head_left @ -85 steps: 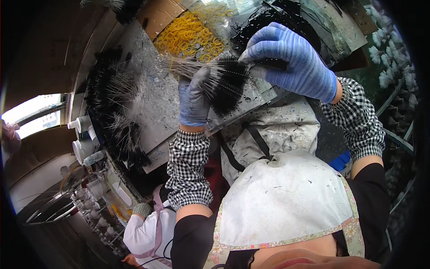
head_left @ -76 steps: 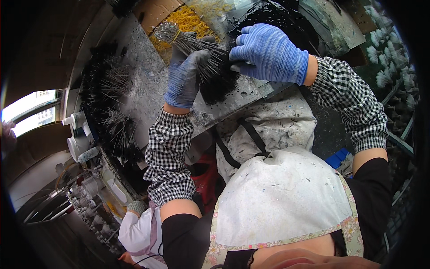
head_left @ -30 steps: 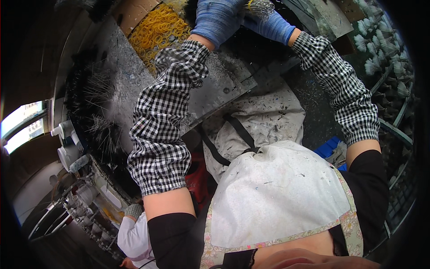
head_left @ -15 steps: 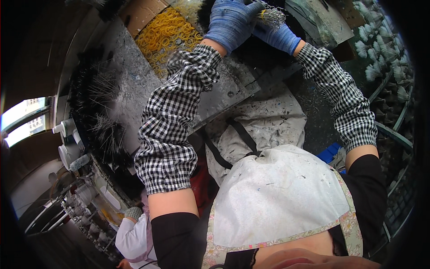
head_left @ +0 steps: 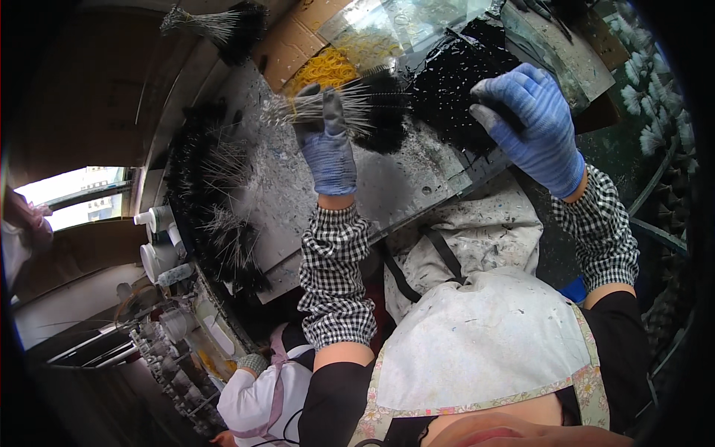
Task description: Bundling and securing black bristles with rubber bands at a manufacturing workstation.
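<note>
My left hand [head_left: 328, 149], in a blue glove with grey fingertips, is closed around a bundle of wire brushes [head_left: 359, 106]. The bundle lies sideways, its looped wire ends to the left and its black bristles to the right. A yellow band seems to circle the wires near the looped ends. My right hand [head_left: 532, 123], gloved alike, hovers over the right side of the table with fingers loosely curled. A gap shows between its thumb and fingertips, and nothing is visible in it. Beneath and left of it spreads a shiny black surface with white specks [head_left: 454, 86].
Yellow rubber bands [head_left: 328, 68] fill a cardboard box behind the bundle. More black brushes [head_left: 223, 167] line the left edge of the grey table [head_left: 261, 149]; another bundle [head_left: 242, 30] lies at the far left. White brushes [head_left: 652, 112] hang at right. A person [head_left: 261, 387] works at lower left.
My hands were together at the far side around the bundle. Now they are apart: the left has moved nearer with the bundle, and the right has let go and moved right. The view has shifted.
</note>
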Available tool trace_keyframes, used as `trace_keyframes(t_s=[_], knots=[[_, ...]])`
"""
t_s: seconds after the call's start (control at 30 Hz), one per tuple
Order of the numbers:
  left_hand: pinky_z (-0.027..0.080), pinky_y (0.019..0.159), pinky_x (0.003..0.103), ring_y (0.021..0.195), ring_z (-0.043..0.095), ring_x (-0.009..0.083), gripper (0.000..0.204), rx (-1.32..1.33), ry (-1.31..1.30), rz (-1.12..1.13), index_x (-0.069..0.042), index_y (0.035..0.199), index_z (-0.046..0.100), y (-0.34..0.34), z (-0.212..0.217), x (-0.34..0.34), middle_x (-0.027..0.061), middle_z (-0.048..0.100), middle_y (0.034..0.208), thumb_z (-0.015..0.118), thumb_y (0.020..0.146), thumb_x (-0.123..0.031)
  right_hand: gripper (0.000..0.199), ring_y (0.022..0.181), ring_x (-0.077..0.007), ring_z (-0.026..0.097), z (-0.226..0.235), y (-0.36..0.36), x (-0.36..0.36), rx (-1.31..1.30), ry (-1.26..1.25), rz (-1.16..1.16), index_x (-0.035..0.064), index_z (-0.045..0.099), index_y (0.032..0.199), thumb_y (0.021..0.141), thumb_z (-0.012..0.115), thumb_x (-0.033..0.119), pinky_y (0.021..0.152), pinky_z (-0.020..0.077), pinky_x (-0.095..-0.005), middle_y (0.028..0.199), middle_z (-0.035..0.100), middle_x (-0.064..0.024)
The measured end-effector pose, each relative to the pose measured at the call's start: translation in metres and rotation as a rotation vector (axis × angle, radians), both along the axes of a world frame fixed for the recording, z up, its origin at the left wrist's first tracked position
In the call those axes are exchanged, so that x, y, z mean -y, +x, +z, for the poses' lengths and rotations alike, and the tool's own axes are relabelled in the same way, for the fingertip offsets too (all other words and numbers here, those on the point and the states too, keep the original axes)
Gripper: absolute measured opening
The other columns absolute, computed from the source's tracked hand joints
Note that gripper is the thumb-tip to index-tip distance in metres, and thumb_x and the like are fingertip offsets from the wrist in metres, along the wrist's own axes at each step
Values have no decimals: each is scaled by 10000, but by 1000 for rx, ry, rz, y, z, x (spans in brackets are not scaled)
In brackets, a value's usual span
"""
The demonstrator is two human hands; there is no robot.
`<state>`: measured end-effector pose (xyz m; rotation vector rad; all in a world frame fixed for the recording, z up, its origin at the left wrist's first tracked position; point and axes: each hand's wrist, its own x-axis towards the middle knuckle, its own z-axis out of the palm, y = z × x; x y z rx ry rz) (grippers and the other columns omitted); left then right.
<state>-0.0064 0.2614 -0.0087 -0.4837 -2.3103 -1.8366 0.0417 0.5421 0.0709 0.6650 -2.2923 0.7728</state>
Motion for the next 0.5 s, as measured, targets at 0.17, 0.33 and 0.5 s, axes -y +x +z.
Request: trace_keyframes(t_s=[0.17, 0.33, 0.5], knots=[[441, 1170, 454, 1396, 513, 247, 553, 22, -298, 284, -69, 1553, 401, 54, -16, 96, 141, 471, 1566, 501, 1080, -338, 185, 789, -241, 600, -24, 41, 25, 275, -40, 192, 97, 696, 957, 816, 810, 130, 761, 477, -387, 850, 649, -39], [244, 1268, 454, 1526, 330, 240, 546, 305, 1470, -544, -117, 1601, 363, 92, -55, 112, 74, 391, 1642, 408, 1084, -289, 171, 775, -253, 597, -43, 63, 52, 367, -133, 308, 102, 695, 931, 807, 811, 119, 743, 466, -397, 822, 630, -52], [428, 1006, 345, 1229, 522, 192, 439, 710, 3032, -665, -97, 1439, 509, 117, -52, 125, 67, 557, 1419, 538, 1037, -274, 207, 820, -283, 587, -52, 67, 70, 426, -170, 411, 99, 669, 959, 799, 800, 107, 756, 443, -422, 845, 609, -60]])
